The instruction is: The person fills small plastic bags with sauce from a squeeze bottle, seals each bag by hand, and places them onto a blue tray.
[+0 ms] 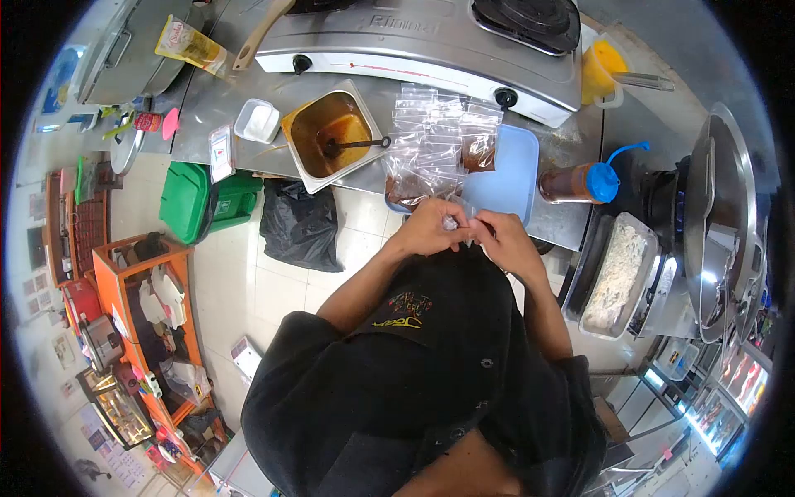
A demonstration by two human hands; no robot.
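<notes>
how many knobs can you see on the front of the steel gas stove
2: one black round knob at the left end of the silver steel stove, another black knob at the right end; none seem hidden.

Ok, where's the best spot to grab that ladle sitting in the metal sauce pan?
Take the ladle by the free end of its handle, coming from the pan's right side. Its bowl sits sunk in the brown sauce, while the thin handle runs right and ends over the rim of the metal pan, clear of the sauce and nearest the bags.

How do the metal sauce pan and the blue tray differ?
The metal sauce pan is shiny steel; the blue tray is pale blue. The pan holds brown sauce and a ladle; the tray bears small clear bags. Both rest on the steel counter.
</notes>
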